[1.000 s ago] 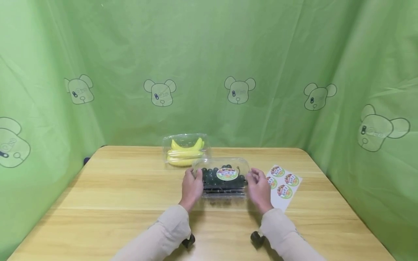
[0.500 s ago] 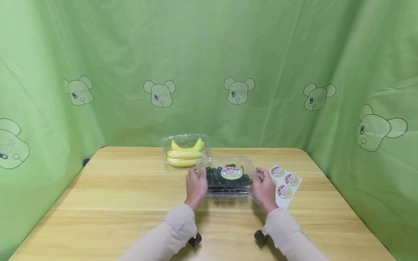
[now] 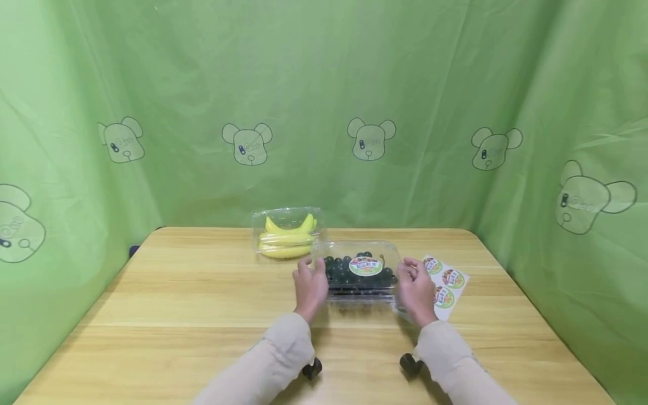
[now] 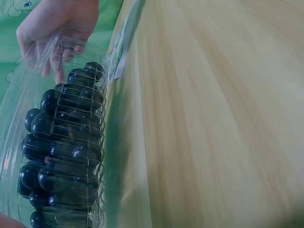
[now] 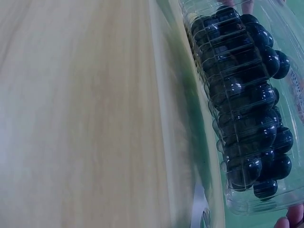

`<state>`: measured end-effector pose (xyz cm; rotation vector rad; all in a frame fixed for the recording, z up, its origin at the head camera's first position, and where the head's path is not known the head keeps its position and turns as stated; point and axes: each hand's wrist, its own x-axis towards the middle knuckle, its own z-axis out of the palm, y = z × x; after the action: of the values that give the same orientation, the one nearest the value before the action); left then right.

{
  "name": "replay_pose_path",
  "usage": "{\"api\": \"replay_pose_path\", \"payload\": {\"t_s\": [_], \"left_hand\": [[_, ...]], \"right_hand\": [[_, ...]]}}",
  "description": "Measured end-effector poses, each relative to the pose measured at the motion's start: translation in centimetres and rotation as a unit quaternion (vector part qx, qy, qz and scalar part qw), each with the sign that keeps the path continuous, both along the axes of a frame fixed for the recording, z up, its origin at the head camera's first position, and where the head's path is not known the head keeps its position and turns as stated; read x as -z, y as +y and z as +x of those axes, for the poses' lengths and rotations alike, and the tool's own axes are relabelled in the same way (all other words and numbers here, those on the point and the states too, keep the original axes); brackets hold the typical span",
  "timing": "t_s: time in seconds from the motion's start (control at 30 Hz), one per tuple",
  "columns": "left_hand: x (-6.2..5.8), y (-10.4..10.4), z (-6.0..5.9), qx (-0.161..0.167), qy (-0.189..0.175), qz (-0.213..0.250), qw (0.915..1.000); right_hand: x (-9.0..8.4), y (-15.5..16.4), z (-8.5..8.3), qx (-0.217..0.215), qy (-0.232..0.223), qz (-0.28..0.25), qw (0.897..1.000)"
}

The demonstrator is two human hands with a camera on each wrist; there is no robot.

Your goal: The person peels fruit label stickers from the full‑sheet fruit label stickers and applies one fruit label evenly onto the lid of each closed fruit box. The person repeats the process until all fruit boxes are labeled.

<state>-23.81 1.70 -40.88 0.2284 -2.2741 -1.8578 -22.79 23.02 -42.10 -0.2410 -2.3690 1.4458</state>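
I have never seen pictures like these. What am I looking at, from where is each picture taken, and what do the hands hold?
There is no machine here: a person works with two bare hands and wears three cameras. The wide picture comes from a camera on the head and looks down at a wooden table with green cloth around it. The two close pictures come from cameras on the wrists, so they look tilted. The left hand and the right hand grip the two ends of a clear plastic box of dark grapes, which has a round sticker on its lid. Behind it lies a clear box of bananas. A sheet of round stickers lies beside the right hand.
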Motion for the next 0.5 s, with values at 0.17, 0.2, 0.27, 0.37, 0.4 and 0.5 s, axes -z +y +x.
{"api": "replay_pose_path", "payload": {"t_s": [0.17, 0.2, 0.27, 0.37, 0.4, 0.5], "left_hand": [[0.1, 0.4, -0.2, 0.010, 0.003, 0.004, 0.9999], [0.1, 0.4, -0.2, 0.012, 0.005, 0.002, 0.9999], [0.1, 0.5, -0.4, 0.016, 0.009, -0.001, 0.9998], [-0.1, 0.6, -0.5, 0.025, 0.018, -0.009, 0.9995], [-0.1, 0.7, -0.6, 0.029, 0.021, -0.010, 0.9993], [-0.2, 0.7, -0.7, 0.041, 0.023, -0.006, 0.9989]], "right_hand": [[-0.1, 0.5, -0.1, 0.002, -0.004, 0.001, 1.000], [-0.1, 0.6, -0.1, 0.003, -0.004, 0.001, 1.000], [-0.1, 0.8, -0.2, 0.006, -0.006, 0.001, 1.000], [-0.1, 1.1, -0.3, 0.010, -0.005, 0.001, 1.000], [-0.1, 1.2, -0.4, 0.012, -0.004, 0.001, 1.000], [-0.1, 1.5, -0.5, 0.015, 0.000, -0.001, 1.000]]}}
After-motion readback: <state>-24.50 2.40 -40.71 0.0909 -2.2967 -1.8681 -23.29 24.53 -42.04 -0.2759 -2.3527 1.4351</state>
